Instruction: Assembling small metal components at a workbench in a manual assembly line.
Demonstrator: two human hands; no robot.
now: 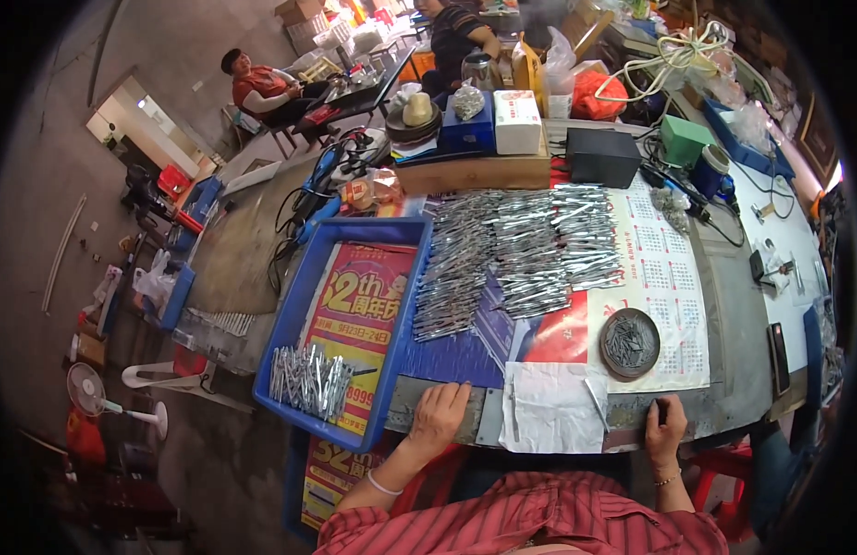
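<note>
The left hand (pixel 440 413) lies back upward, its fingers loosely bent and close together, the forearm slanting inward from the lower edge. The right hand (pixel 666 430) is set well apart from it — half open, fingers softly curled, back of the hand outward — its forearm rising more steeply, leaning slightly inward.

Pieces (pixel 629 346) in the dish (pixel 634 376) are too small to tell; the shirt (pixel 530 509) is cropped below.

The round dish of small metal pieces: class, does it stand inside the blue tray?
No, the round dish stands on a printed sheet, to the right of the blue tray and well apart from it.
</note>
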